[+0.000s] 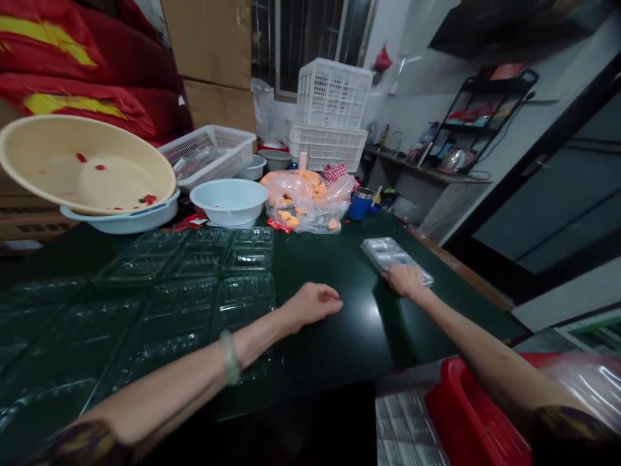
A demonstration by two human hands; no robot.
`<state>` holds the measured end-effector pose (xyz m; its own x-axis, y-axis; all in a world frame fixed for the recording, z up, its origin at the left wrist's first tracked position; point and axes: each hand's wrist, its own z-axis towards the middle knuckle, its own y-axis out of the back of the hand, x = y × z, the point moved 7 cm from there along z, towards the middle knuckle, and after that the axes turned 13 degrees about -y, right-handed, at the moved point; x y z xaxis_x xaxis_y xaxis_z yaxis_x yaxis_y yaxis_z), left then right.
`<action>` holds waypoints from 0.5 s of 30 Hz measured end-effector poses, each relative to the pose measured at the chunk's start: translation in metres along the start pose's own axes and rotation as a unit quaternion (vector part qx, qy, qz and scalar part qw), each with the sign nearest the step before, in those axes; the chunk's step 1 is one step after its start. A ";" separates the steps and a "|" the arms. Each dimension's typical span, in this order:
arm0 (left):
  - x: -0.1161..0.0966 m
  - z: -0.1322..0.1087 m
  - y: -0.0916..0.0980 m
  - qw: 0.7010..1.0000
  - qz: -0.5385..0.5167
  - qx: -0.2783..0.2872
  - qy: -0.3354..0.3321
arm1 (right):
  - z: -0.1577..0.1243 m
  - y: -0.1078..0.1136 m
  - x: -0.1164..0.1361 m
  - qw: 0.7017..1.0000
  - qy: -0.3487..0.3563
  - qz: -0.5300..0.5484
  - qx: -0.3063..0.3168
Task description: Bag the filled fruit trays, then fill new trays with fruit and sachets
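Observation:
My left hand (310, 305) rests on the dark green table (334, 343) with its fingers curled and nothing in them, a pale green bangle (231, 357) on the wrist. Just left of it lie overlapping clear plastic blister trays (184, 304). My right hand (405, 281) is over the near corner of a small clear plastic tray (392, 257), gripping its edge. Farther back, a clear bag of orange pieces (305, 200) sits on the table.
A tilted beige basin (82, 165) with red bits rests on a pale blue basin (121, 221). A white bowl (228, 200), stacked white crates (332, 110) and a blue cup (361, 206) stand behind. A red crate (473, 414) sits below the table's right edge.

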<state>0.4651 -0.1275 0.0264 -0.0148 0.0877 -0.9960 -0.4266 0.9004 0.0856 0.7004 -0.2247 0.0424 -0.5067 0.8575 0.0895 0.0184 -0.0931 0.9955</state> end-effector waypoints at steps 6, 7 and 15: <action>0.030 0.076 -0.044 0.942 -0.259 -0.191 0.094 | -0.072 0.006 0.065 0.994 0.093 -0.063 -0.017; 0.028 0.080 -0.044 0.925 -0.298 -0.223 0.075 | -0.088 0.013 0.076 0.990 0.126 -0.061 -0.026; -0.017 0.027 0.014 0.887 -0.411 -0.190 -0.094 | -0.113 0.101 0.046 0.945 0.086 0.291 -0.125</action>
<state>0.4841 -0.1043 0.0455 0.5777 -0.4300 -0.6938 -0.4974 0.4885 -0.7169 0.5815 -0.2522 0.1435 -0.6074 0.5309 0.5909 0.1433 -0.6585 0.7388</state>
